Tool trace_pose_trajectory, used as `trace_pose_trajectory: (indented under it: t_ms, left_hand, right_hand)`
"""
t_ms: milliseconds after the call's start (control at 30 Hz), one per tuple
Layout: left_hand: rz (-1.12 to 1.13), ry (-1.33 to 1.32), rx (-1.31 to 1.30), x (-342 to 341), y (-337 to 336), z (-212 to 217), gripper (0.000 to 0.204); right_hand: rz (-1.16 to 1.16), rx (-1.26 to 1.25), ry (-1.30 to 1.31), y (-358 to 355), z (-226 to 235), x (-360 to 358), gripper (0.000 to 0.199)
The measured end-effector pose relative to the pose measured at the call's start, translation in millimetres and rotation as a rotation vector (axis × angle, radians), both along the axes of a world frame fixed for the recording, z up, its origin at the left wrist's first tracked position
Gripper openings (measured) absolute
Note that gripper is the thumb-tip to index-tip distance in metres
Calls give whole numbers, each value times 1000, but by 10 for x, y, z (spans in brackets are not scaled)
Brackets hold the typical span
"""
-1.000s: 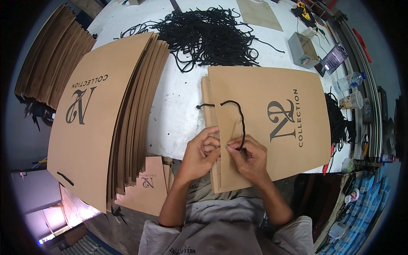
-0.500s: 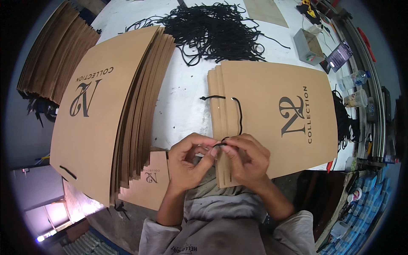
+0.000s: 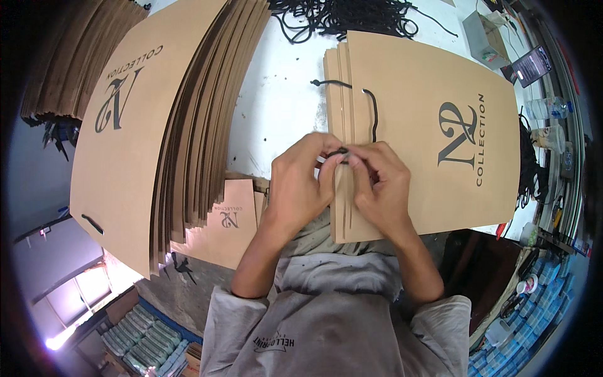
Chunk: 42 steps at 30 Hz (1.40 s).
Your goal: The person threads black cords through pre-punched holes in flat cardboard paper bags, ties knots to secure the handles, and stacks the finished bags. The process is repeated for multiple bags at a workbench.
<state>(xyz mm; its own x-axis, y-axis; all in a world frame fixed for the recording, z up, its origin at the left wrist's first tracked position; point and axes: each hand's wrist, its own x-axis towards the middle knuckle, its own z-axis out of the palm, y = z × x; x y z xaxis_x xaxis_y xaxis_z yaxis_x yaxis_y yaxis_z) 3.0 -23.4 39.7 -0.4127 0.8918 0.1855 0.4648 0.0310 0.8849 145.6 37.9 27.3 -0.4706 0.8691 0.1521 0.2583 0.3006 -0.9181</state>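
A flat brown paper bag (image 3: 433, 132) with a dark printed logo lies on the white table (image 3: 279, 107) in front of me, its top edge toward the left. A black cord handle (image 3: 370, 110) runs from a hole in the bag down to my fingers. My left hand (image 3: 301, 179) and my right hand (image 3: 380, 185) meet over the bag's near top corner, both pinching the end of the black cord (image 3: 339, 152) between thumbs and fingertips. A knotted cord end (image 3: 330, 82) sticks out past the bag's top edge.
A tall slanted stack of identical brown bags (image 3: 163, 125) fills the left. A smaller brown bag (image 3: 223, 220) lies below it. A tangle of black cords (image 3: 339, 12) sits at the far side. A small box (image 3: 483, 38), a dark screen (image 3: 532, 63) and bottles crowd the right edge.
The hands have drawn together and closer to me, now pinching the cord end at the bag's near corner. The view has tilted down and nearer.
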Motion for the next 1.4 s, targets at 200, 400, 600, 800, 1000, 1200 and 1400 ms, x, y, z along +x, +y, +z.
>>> trace_pose_trajectory:
  t_ms: [200,400,600,800,1000,1200,1400]
  left_hand:
    - [-183,18,206,-140,59,-38,11]
    - [-186,-309,139,60,41,-324,23]
    - [-20,-542,168,200,-56,-243,12]
    - [-166,-305,174,1,-473,22,7]
    - [41,-530,233,-52,-590,-128,8]
    - [256,-333,21,-140,-664,-369,34]
    - [317,-218,105,-107,-812,-415,58]
  right_hand:
    - [164,-237,86,130,3,152,11]
    - [158,-696,345,233,0,232,13]
    - [227,-494,279,232,46,230,13]
    - [314,334,-215,143,44,109,19]
    - [587,-189,-184,552,326,170,39]
    - [-8,654,-637,2311,236,721,78]
    - [-24,410,-835,2725,569,716,58]
